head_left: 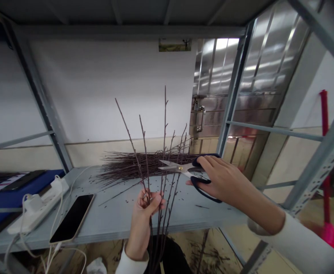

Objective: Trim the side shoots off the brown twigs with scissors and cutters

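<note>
Dark brown twigs (145, 161) stand in a loose upright bunch, their stems closed in the person's left hand (143, 217), which grips them low down with the tips rising well above the fingers and the cut ends hanging below the shelf edge. The right hand (222, 182) is apart from the left, off to the right of the bunch, with its fingers through the loops of black-handled scissors (181, 168). The blades point left, slightly parted, their tips just beside the twigs; whether they touch a stem is hard to tell.

Behind the hands, a heap of loose twigs (135, 166) lies across a grey metal shelf (212, 217), with small dark bits scattered over it. Farther left on the same shelf sit a white power strip (38, 205) with white cables and a smartphone (72, 218) lying face up. Beyond that is a blue surface (18, 199) with more dark items on it. A steel door with a handle (201, 118) stands in the background, past the shelf's upright.
</note>
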Tool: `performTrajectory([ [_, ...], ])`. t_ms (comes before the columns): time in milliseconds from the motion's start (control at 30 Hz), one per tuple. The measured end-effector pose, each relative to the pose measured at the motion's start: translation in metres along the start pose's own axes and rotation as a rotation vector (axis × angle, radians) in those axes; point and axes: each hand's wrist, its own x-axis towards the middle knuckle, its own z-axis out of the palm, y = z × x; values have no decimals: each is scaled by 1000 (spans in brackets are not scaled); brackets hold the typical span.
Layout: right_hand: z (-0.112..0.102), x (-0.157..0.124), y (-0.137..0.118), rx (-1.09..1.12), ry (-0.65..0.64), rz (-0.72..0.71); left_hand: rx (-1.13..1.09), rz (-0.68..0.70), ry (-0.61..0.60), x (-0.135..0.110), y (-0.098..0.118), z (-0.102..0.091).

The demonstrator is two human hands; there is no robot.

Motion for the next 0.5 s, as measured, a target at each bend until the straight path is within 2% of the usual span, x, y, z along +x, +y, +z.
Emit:
performTrajectory([
  [500, -9, 0, 7, -8, -49, 1, 7, 25, -12, -5, -2, 3],
])
